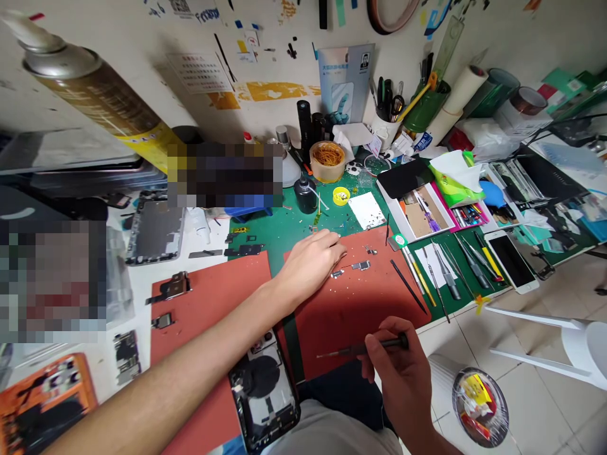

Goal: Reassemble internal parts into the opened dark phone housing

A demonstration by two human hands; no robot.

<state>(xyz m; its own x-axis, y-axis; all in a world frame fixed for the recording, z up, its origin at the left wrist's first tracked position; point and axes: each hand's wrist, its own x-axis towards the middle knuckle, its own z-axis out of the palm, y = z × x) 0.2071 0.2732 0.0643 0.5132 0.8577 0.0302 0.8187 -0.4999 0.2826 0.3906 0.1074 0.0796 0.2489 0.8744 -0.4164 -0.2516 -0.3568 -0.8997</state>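
My left hand (310, 265) rests palm down on a red-orange work mat (360, 316), its fingers curled toward the mat and their tips hidden. Just right of its fingertips lie small metal phone parts (360, 265). My right hand (393, 373) grips a black-handled precision screwdriver (365, 347) above the mat's lower edge. An opened phone housing (263, 392) lies below my left forearm, with its internal parts exposed. A second red-orange mat (208, 303) to the left holds a metal phone bracket (173, 287).
A green bench mat (284, 234) holds a yellow cap and a roll of rubber bands. Tweezers and tools lie to the right, beside a white phone (509, 259). A large spray can (104, 101) lies at upper left. Blurred patches cover parts of the left side.
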